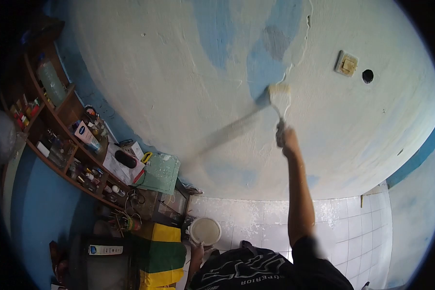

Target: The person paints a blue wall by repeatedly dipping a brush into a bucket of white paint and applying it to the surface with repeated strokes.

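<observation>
My right hand (pixel 289 141) is closed around the dark handle of a paintbrush (pixel 279 99), its arm stretched out ahead. The bristles touch the wall (pixel 188 111), beside a patch of blue that shows between whitish painted areas. Low near my body, my left hand (pixel 197 250) grips the rim of a round white bucket (pixel 206 231). The bucket holds something pale; part of that hand's fingers is hidden by the rim.
Left stands a wooden shelf (pixel 50 104) with bottles and small items. Below it are a green board (pixel 158 173), a yellow and green cloth (pixel 162 253) and an old television (pixel 106 263). A light switch (pixel 346 64) and a dark round hole (pixel 368 76) are on the wall. Paint spots mark the tiled floor (pixel 343 224).
</observation>
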Demonstrator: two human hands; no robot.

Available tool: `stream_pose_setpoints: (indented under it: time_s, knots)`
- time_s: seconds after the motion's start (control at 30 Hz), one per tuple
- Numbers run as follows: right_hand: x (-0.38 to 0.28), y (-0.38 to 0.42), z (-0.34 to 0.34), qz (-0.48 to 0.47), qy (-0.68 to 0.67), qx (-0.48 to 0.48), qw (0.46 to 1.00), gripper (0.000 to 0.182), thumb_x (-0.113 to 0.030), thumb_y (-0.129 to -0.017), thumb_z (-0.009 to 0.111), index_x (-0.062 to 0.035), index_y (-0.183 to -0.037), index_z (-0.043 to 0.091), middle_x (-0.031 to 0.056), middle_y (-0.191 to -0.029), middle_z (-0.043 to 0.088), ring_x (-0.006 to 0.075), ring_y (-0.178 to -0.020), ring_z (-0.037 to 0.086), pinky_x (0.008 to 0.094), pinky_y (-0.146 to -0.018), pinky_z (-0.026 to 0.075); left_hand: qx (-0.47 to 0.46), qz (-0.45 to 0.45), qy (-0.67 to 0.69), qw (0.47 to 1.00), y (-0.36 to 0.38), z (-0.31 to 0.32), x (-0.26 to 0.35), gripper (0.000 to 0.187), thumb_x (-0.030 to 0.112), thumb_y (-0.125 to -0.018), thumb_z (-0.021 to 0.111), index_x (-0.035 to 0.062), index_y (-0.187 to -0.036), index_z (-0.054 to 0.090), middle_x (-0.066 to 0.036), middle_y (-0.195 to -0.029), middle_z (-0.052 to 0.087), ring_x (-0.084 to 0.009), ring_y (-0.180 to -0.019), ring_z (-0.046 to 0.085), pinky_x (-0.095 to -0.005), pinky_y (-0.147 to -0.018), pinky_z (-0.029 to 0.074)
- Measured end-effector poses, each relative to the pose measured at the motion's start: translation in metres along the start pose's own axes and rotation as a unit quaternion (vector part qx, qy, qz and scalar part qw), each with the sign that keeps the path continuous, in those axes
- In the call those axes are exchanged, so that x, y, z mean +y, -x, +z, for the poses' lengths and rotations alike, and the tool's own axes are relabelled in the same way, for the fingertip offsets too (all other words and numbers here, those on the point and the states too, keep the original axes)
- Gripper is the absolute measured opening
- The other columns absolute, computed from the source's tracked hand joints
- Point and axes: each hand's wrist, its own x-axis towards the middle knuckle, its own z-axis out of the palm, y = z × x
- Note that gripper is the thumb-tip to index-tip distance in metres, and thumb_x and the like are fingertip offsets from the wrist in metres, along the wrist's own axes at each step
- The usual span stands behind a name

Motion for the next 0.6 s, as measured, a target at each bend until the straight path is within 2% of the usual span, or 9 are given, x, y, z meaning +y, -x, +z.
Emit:
stream_pose_setpoints:
  time_s: [0.03,0.17,0.23,0.33,0.43,0.47,0.5,0.53,0.6]
  knots:
    - [0.031,0.011,-0.007,0.011,0.003,-0.002,1.000,0.033,-0.042,-0.086,0.047,-0.0085,-0.087,0.049,-0.0068,-0.052,0.036,0.0038,-0.039,0.030,0.0206,-0.034,0.021,0.008,-0.006,0.013,1.000,0.000,0.000,0.001,0.068,0.000,-0.087,0.037,0.0251,-0.133,-0.006,-0.027,-0.115,0.043,-0.0350,-0.077,0.063,-0.0417,-0.063,0.056]
    - [0.113,0.047,-0.032,0.166,-0.016,0.028,0.986,0.028,-0.036,-0.087,0.046,-0.0095,-0.079,0.047,-0.0060,-0.050,0.035,0.0048,-0.036,0.030,0.0213,-0.032,0.020,0.008,-0.001,0.011,1.000,0.006,0.011,0.016,0.069,-0.005,-0.085,0.038,0.0229,-0.135,-0.001,-0.024,-0.120,0.040,-0.0352,-0.075,0.063,-0.0410,-0.060,0.056]
    - [0.116,0.068,-0.033,0.169,0.037,0.050,0.984,0.026,-0.031,-0.088,0.046,-0.0093,-0.074,0.048,-0.0052,-0.049,0.037,0.0052,-0.035,0.031,0.0215,-0.032,0.022,0.000,0.000,-0.004,1.000,0.012,0.021,0.035,0.068,-0.004,-0.086,0.037,0.0236,-0.134,-0.003,-0.026,-0.118,0.041,-0.0353,-0.074,0.063,-0.0418,-0.061,0.056]
    - [0.091,0.084,-0.026,0.099,0.184,0.084,0.974,0.023,-0.023,-0.089,0.044,-0.0076,-0.073,0.049,-0.0040,-0.050,0.039,0.0053,-0.037,0.034,0.0217,-0.033,0.025,0.004,-0.014,-0.013,1.000,0.028,0.034,0.056,0.069,-0.003,-0.086,0.036,0.0252,-0.133,-0.005,-0.028,-0.116,0.041,-0.0356,-0.075,0.063,-0.0429,-0.062,0.056]
    - [0.029,0.061,-0.021,-0.164,0.285,0.066,0.942,0.016,-0.015,-0.089,0.043,-0.0044,-0.084,0.054,-0.0029,-0.057,0.045,0.0048,-0.045,0.039,0.0203,-0.039,0.030,0.007,-0.014,-0.024,1.000,0.033,0.035,0.055,0.068,-0.003,-0.087,0.036,0.0261,-0.132,-0.006,-0.028,-0.115,0.042,-0.0360,-0.075,0.063,-0.0435,-0.063,0.056]
    - [-0.006,0.052,-0.012,-0.242,0.339,0.075,0.906,0.014,-0.011,-0.088,0.042,-0.0029,-0.087,0.054,0.0000,-0.058,0.046,0.0078,-0.050,0.042,0.0237,-0.043,0.034,0.008,-0.021,-0.022,1.000,0.035,0.035,0.057,0.068,-0.002,-0.087,0.036,0.0260,-0.132,-0.006,-0.028,-0.114,0.042,-0.0362,-0.075,0.063,-0.0436,-0.064,0.056]
    - [-0.048,0.048,0.000,-0.258,0.377,0.090,0.885,0.014,-0.010,-0.085,0.044,0.0007,-0.089,0.052,0.0217,-0.070,0.054,0.0370,-0.065,0.054,0.0413,-0.054,0.040,0.007,-0.027,-0.019,0.999,0.034,0.035,0.058,0.068,-0.002,-0.087,0.036,0.0259,-0.132,-0.005,-0.028,-0.114,0.042,-0.0363,-0.075,0.063,-0.0437,-0.064,0.056]
    - [-0.068,0.035,0.005,-0.307,0.410,0.118,0.851,0.015,-0.012,-0.086,0.045,0.0013,-0.090,0.051,0.0243,-0.072,0.054,0.0427,-0.068,0.053,0.0463,-0.056,0.040,0.002,-0.028,-0.021,0.999,0.030,0.032,0.054,0.069,-0.002,-0.087,0.036,0.0257,-0.133,-0.006,-0.028,-0.114,0.042,-0.0362,-0.075,0.063,-0.0438,-0.064,0.056]
    - [-0.100,0.017,0.014,-0.240,0.492,0.155,0.823,0.020,-0.020,-0.088,0.044,-0.0002,-0.087,0.049,0.0256,-0.069,0.056,0.0448,-0.066,0.054,0.0499,-0.056,0.041,-0.009,-0.031,-0.022,0.999,0.022,0.025,0.045,0.070,-0.002,-0.087,0.037,0.0253,-0.133,-0.008,-0.028,-0.115,0.042,-0.0360,-0.075,0.063,-0.0439,-0.064,0.056]
